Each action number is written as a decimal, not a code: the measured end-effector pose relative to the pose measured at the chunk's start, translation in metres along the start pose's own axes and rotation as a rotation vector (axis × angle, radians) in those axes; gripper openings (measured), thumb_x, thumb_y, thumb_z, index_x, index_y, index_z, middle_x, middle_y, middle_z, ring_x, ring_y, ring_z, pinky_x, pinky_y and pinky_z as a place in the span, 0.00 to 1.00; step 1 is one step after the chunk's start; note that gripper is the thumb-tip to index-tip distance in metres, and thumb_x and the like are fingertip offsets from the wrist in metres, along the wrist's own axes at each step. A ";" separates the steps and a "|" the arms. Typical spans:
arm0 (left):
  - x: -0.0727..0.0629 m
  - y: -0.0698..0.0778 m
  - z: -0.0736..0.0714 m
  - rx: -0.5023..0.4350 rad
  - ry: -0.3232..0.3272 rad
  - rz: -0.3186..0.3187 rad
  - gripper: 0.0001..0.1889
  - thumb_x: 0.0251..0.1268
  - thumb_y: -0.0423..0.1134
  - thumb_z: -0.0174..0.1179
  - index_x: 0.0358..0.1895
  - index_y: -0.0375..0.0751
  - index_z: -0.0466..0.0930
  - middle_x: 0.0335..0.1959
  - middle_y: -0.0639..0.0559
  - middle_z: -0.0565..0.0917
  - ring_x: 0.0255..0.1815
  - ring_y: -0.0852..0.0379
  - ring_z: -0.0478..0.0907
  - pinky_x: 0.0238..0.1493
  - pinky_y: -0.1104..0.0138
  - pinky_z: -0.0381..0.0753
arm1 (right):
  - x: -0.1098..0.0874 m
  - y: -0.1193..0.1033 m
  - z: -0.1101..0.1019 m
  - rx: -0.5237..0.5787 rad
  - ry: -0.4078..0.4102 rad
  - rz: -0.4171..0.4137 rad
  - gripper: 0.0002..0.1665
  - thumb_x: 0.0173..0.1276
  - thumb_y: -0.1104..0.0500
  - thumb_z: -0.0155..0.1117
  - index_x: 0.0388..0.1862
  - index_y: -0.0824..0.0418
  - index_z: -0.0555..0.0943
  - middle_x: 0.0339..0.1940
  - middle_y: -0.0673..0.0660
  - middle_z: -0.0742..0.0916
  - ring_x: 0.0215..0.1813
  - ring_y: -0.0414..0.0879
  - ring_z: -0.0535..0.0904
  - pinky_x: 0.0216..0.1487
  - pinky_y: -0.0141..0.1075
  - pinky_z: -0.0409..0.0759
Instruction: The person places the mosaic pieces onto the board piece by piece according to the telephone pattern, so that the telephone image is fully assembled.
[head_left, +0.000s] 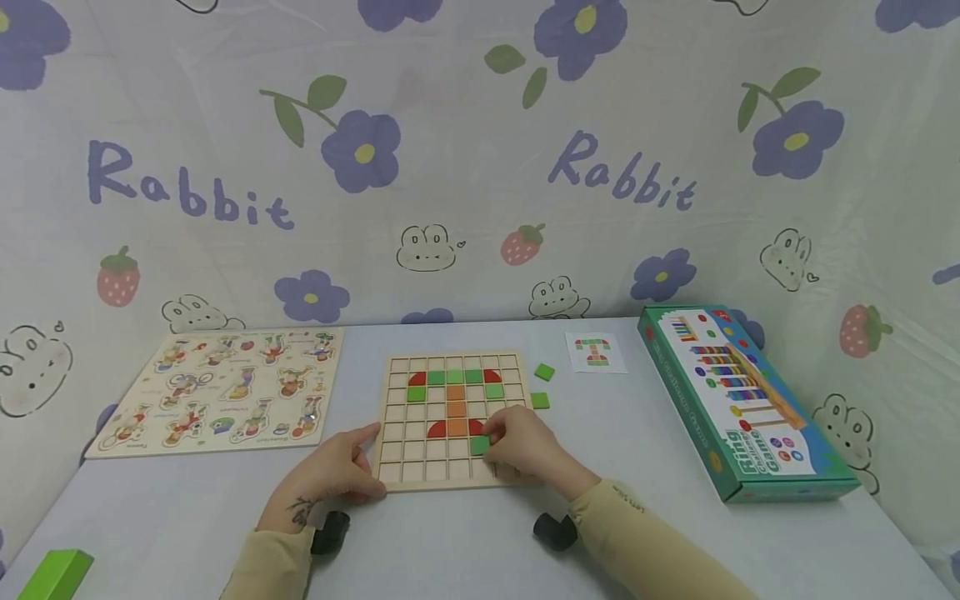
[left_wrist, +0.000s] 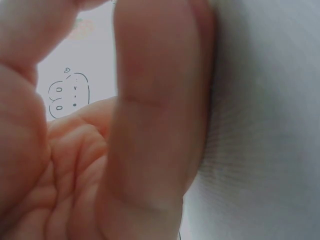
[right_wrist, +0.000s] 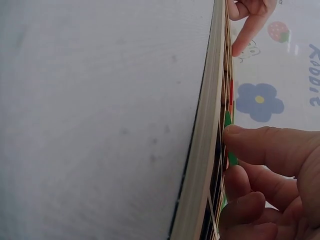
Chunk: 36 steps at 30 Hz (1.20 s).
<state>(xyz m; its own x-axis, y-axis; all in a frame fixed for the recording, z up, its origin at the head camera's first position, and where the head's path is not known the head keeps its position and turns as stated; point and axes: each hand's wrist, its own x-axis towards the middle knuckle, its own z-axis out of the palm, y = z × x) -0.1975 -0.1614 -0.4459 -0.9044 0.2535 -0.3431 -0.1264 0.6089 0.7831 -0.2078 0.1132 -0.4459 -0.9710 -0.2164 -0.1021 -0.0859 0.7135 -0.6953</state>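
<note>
A wooden grid board (head_left: 420, 486) lies mid-table, with green, red and orange pieces in its cells forming a pattern. My right hand (head_left: 521, 442) pinches a green square tile (head_left: 478, 446) over the lower right cells, just below a red quarter-round piece (head_left: 476, 427). In the right wrist view the thumb presses on that green tile (right_wrist: 232, 158), held at a tilt against the grid. At the board's left side, my left hand (head_left: 330, 475) touches the edge with the index finger and the lower corner with the thumb. The left wrist view shows mostly fingers and palm.
Two loose green tiles (head_left: 544, 372) lie right of the board, near a small pattern card (head_left: 615, 358). A green-edged toy box (head_left: 682, 417) stands at the right. A wooden picture puzzle (head_left: 217, 396) lies at the left, and a green block (head_left: 56, 575) sits at the front left.
</note>
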 end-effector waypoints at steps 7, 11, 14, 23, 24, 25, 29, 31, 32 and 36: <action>0.001 0.000 0.000 -0.003 -0.006 0.004 0.51 0.34 0.29 0.72 0.70 0.38 0.57 0.17 0.51 0.74 0.16 0.59 0.69 0.20 0.68 0.68 | 0.001 0.000 -0.005 0.062 -0.011 0.030 0.15 0.47 0.66 0.72 0.37 0.62 0.83 0.24 0.51 0.78 0.30 0.44 0.71 0.29 0.33 0.68; 0.001 -0.001 0.000 -0.001 -0.006 0.005 0.51 0.34 0.30 0.72 0.70 0.38 0.57 0.17 0.51 0.75 0.16 0.59 0.69 0.20 0.69 0.68 | 0.007 0.005 -0.020 0.196 0.032 0.050 0.18 0.49 0.65 0.70 0.43 0.62 0.82 0.27 0.53 0.79 0.31 0.44 0.71 0.28 0.33 0.69; 0.001 -0.001 0.000 0.004 -0.004 0.009 0.51 0.34 0.30 0.72 0.70 0.38 0.57 0.18 0.51 0.75 0.16 0.59 0.69 0.20 0.68 0.68 | 0.013 0.012 -0.034 0.306 0.073 0.080 0.22 0.51 0.65 0.69 0.48 0.62 0.80 0.30 0.53 0.79 0.30 0.44 0.70 0.26 0.32 0.68; 0.003 -0.003 -0.001 -0.005 -0.013 0.013 0.51 0.34 0.30 0.72 0.70 0.38 0.56 0.17 0.51 0.74 0.16 0.59 0.69 0.20 0.68 0.67 | 0.027 0.042 -0.061 0.437 0.124 0.244 0.29 0.53 0.64 0.68 0.56 0.60 0.76 0.37 0.54 0.80 0.30 0.45 0.70 0.26 0.32 0.68; 0.003 -0.003 -0.001 -0.004 -0.015 0.015 0.51 0.34 0.30 0.72 0.70 0.38 0.56 0.17 0.51 0.74 0.16 0.60 0.69 0.20 0.68 0.67 | 0.027 0.045 -0.062 0.425 0.127 0.252 0.29 0.53 0.64 0.68 0.56 0.60 0.76 0.37 0.54 0.80 0.30 0.45 0.70 0.25 0.32 0.68; 0.003 -0.003 -0.001 -0.004 -0.015 0.016 0.51 0.34 0.30 0.72 0.70 0.38 0.56 0.17 0.51 0.74 0.16 0.60 0.69 0.20 0.68 0.67 | 0.028 0.048 -0.063 0.416 0.130 0.259 0.29 0.52 0.64 0.69 0.56 0.60 0.76 0.37 0.55 0.79 0.29 0.45 0.70 0.25 0.32 0.67; 0.002 -0.003 0.000 -0.002 -0.011 0.018 0.51 0.34 0.30 0.72 0.70 0.38 0.56 0.17 0.51 0.74 0.16 0.59 0.68 0.20 0.68 0.67 | 0.030 0.055 -0.065 0.332 0.140 0.296 0.28 0.51 0.64 0.69 0.54 0.60 0.77 0.38 0.56 0.79 0.30 0.45 0.72 0.26 0.32 0.68; 0.002 -0.003 0.000 0.000 -0.007 0.017 0.51 0.34 0.30 0.72 0.70 0.38 0.57 0.18 0.51 0.74 0.16 0.59 0.68 0.20 0.68 0.67 | 0.031 0.058 -0.065 0.284 0.136 0.317 0.28 0.50 0.64 0.69 0.54 0.60 0.76 0.39 0.57 0.79 0.32 0.46 0.73 0.29 0.33 0.70; 0.002 -0.003 0.000 0.001 -0.005 0.017 0.51 0.34 0.30 0.72 0.70 0.38 0.57 0.17 0.51 0.74 0.16 0.59 0.68 0.20 0.68 0.67 | 0.031 0.058 -0.066 0.262 0.133 0.326 0.28 0.50 0.63 0.69 0.54 0.60 0.77 0.40 0.57 0.78 0.34 0.46 0.73 0.30 0.33 0.70; 0.002 -0.002 0.000 -0.004 -0.002 0.009 0.51 0.34 0.29 0.72 0.70 0.39 0.57 0.17 0.51 0.73 0.16 0.59 0.68 0.20 0.68 0.67 | 0.034 0.059 -0.066 0.208 0.117 0.348 0.27 0.49 0.64 0.69 0.52 0.60 0.78 0.40 0.57 0.78 0.37 0.48 0.72 0.32 0.33 0.71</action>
<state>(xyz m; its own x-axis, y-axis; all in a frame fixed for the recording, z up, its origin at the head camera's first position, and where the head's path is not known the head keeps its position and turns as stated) -0.1988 -0.1623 -0.4484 -0.9046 0.2608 -0.3373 -0.1198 0.6038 0.7881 -0.2603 0.1921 -0.4436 -0.9540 0.0999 -0.2827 0.2868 0.5786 -0.7635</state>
